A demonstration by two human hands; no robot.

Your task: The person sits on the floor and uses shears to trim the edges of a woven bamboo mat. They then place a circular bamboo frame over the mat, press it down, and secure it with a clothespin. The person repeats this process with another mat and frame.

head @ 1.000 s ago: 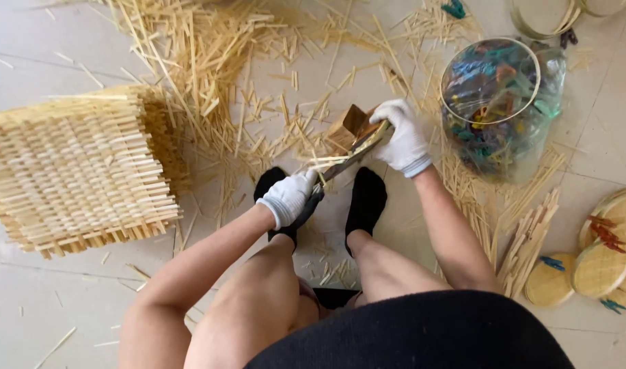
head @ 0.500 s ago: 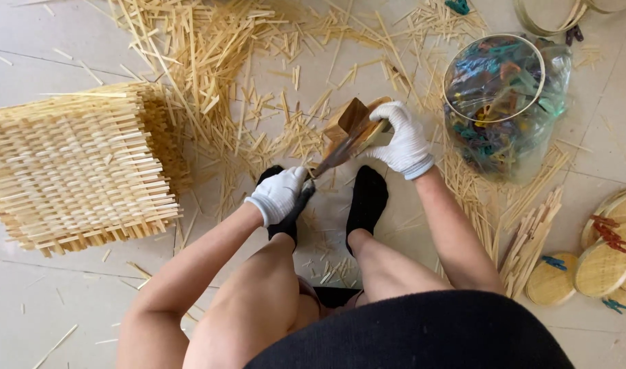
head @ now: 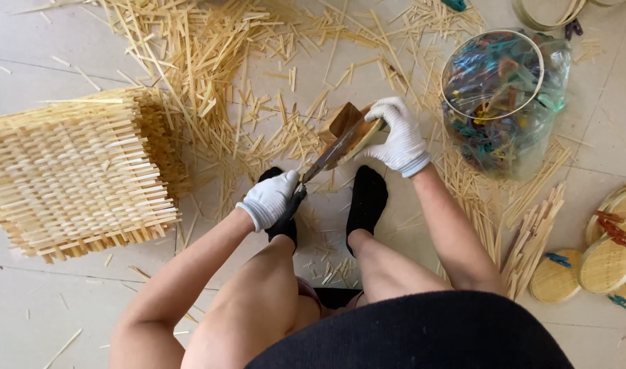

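Tiled floor strewn with bamboo strips. We're gripping knife, left hand fingers closed on handle; right hand clasping wooden block at 12 o'clock; blade having risen toward block.

Gloved left hand on a knife — right hand gripping a wooden block — over strewn bamboo strips.
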